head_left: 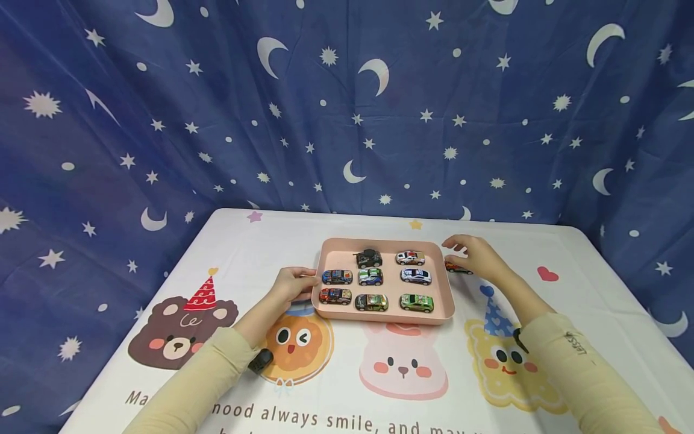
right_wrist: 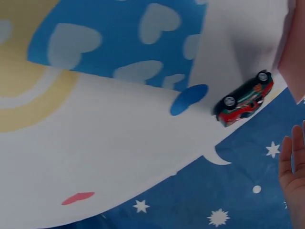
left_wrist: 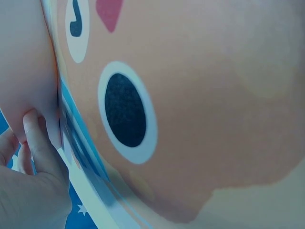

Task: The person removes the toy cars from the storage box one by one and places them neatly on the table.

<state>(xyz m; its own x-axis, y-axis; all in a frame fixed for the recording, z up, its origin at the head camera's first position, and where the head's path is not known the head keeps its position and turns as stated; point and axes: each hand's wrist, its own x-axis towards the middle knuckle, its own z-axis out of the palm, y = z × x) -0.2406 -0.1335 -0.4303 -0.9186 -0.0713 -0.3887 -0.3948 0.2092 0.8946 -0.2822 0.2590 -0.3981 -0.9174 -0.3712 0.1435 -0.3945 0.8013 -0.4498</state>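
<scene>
A pink tray (head_left: 382, 317) sits mid-table and carries several toy cars in rows, among them a black one (head_left: 369, 258) at the back. My left hand (head_left: 293, 284) holds the tray's left rim, thumb on top. In the left wrist view its fingers (left_wrist: 37, 143) press against the tray's outer wall (left_wrist: 24, 62). A red toy car (head_left: 458, 269) stands on the cloth just right of the tray. My right hand (head_left: 474, 256) hovers over it with relaxed fingers. The right wrist view shows the red car (right_wrist: 244, 99) untouched, the hand (right_wrist: 294, 167) apart from it, beside the tray's corner (right_wrist: 291, 47).
A white tablecloth (head_left: 401, 367) printed with cartoon animals and lettering covers the table. A blue curtain (head_left: 347, 120) with stars and moons hangs close behind and to both sides. Cloth lies bare in front of the tray and to its left.
</scene>
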